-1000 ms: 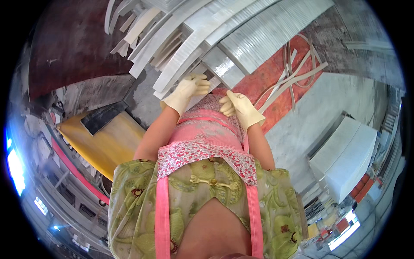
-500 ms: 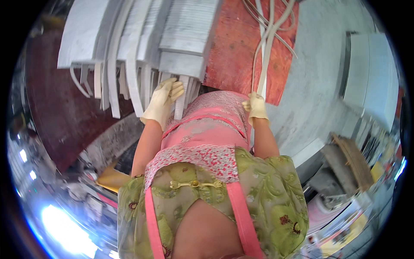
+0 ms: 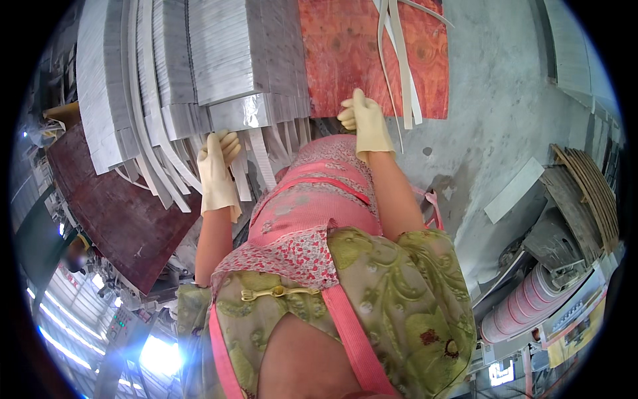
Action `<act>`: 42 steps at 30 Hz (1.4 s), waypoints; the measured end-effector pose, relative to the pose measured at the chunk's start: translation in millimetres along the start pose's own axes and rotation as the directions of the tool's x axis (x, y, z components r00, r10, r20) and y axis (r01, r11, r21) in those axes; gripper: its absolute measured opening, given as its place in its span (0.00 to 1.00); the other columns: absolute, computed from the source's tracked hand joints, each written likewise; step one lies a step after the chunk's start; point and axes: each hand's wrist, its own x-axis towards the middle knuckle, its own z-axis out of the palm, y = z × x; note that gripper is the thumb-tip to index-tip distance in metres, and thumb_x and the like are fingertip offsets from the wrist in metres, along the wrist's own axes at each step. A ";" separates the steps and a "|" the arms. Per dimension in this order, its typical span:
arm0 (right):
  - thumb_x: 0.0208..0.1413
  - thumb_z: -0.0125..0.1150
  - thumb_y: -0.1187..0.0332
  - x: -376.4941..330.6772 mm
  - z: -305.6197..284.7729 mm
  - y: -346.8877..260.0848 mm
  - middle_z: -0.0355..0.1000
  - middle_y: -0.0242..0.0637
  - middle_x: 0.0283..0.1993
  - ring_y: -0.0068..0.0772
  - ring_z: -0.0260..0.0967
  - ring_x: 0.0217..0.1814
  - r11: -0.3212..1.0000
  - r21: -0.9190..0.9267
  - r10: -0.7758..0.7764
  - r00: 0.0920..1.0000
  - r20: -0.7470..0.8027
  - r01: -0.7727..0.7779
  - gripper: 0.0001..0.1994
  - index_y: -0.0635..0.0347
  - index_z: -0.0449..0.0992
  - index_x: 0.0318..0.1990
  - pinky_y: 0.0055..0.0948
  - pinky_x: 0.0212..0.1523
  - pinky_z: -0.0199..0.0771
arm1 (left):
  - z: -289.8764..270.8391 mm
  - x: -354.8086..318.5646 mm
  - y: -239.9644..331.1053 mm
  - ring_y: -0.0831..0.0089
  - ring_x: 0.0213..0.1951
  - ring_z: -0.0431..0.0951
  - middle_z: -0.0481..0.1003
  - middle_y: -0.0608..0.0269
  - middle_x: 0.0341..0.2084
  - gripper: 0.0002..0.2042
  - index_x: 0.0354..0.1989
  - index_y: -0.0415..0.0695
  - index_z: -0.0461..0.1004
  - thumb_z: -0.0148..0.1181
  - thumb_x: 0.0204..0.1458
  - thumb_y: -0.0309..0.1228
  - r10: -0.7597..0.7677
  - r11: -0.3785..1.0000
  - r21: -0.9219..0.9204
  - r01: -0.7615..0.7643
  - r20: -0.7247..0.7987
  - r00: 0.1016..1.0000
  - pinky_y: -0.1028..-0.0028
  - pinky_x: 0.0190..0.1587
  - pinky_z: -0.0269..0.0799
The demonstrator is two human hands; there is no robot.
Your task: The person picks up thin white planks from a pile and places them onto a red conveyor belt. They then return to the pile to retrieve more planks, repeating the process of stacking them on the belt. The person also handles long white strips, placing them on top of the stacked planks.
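Note:
My left hand (image 3: 219,163), in a cream rubber glove, is at the front edge of a block of stacked grey strips (image 3: 222,60). Its fingers are curled among pale strip ends (image 3: 261,156) that hang over the edge; what they grip, if anything, is hidden. My right hand (image 3: 368,125), gloved alike, is raised over the near edge of a red board (image 3: 372,53). Those fingers are bent in towards the palm, and I cannot make out anything in them. Just right of this hand, loose pale strips (image 3: 403,86) lie across the board, their ends over its near edge.
A grey worktop (image 3: 492,86) extends to the right of the red board. Dark reddish-brown sheet (image 3: 119,206) lies at the left. Further right are stacked brown boards (image 3: 588,193), a pale flat panel (image 3: 515,189) and a white-and-red roll (image 3: 522,306).
My right hand has come away from the loose strips and moved left and farther forward. My left hand has shifted left and a little nearer along the strip ends. The whole view has turned.

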 end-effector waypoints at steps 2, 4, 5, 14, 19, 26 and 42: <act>0.67 0.45 0.45 -4.8 16.3 -15.6 0.78 0.44 0.28 0.30 0.72 0.26 0.998 0.000 -0.064 0.993 0.101 0.064 0.30 0.70 0.76 0.42 0.30 0.33 0.74 | 1.2 -3.8 2.4 0.65 0.48 0.81 0.79 0.46 0.48 0.21 0.51 0.31 0.72 0.54 0.64 0.40 0.028 1.000 0.004 -0.028 -0.021 0.999 0.70 0.54 0.77; 0.67 0.45 0.45 -6.4 30.1 -28.3 0.77 0.44 0.28 0.29 0.72 0.27 0.997 -0.027 -0.061 0.989 0.136 0.065 0.30 0.71 0.76 0.41 0.29 0.34 0.74 | 1.0 -7.4 3.5 0.65 0.47 0.82 0.79 0.46 0.47 0.21 0.52 0.30 0.72 0.54 0.64 0.40 0.021 1.000 -0.014 -0.022 -0.047 0.999 0.71 0.53 0.78; 0.67 0.45 0.45 -5.2 36.3 -33.8 0.77 0.44 0.27 0.29 0.72 0.28 0.996 -0.032 -0.075 0.983 0.165 0.081 0.30 0.71 0.76 0.40 0.29 0.34 0.74 | 0.1 -10.0 3.5 0.65 0.47 0.82 0.79 0.46 0.47 0.21 0.52 0.30 0.72 0.54 0.64 0.40 0.035 0.999 -0.019 -0.036 -0.056 0.998 0.72 0.53 0.78; 0.66 0.45 0.47 -0.1 57.9 -33.0 0.79 0.48 0.30 0.32 0.74 0.29 0.995 -0.077 -0.043 0.952 0.305 0.070 0.30 0.74 0.75 0.41 0.30 0.35 0.75 | -10.8 -30.2 -14.7 0.66 0.46 0.82 0.79 0.48 0.46 0.21 0.53 0.31 0.72 0.52 0.67 0.40 -0.034 0.997 -0.078 0.027 -0.081 0.996 0.71 0.52 0.78; 0.70 0.45 0.49 6.0 56.7 -9.9 0.78 0.45 0.30 0.30 0.74 0.28 0.998 -0.067 0.025 0.946 0.324 -0.003 0.28 0.72 0.75 0.45 0.29 0.33 0.76 | -11.1 -27.8 -25.9 0.66 0.45 0.82 0.79 0.49 0.45 0.20 0.53 0.31 0.73 0.53 0.67 0.39 -0.137 0.990 -0.041 0.135 -0.056 0.989 0.70 0.52 0.78; 0.68 0.44 0.46 9.7 49.3 9.1 0.79 0.47 0.30 0.33 0.76 0.29 0.993 -0.082 0.111 0.947 0.303 -0.090 0.30 0.72 0.77 0.44 0.30 0.34 0.77 | -9.0 -29.8 -15.9 0.66 0.45 0.82 0.80 0.49 0.45 0.21 0.54 0.31 0.72 0.51 0.68 0.41 -0.151 0.984 0.088 0.157 -0.071 0.986 0.70 0.51 0.79; 0.68 0.43 0.48 9.6 53.5 8.9 0.80 0.48 0.31 0.34 0.77 0.30 0.989 -0.132 0.112 0.931 0.349 -0.069 0.31 0.75 0.76 0.46 0.31 0.35 0.78 | -4.6 -30.7 -14.5 0.67 0.46 0.82 0.79 0.50 0.46 0.21 0.55 0.31 0.71 0.53 0.67 0.40 -0.182 0.982 0.054 0.183 -0.025 0.983 0.70 0.52 0.79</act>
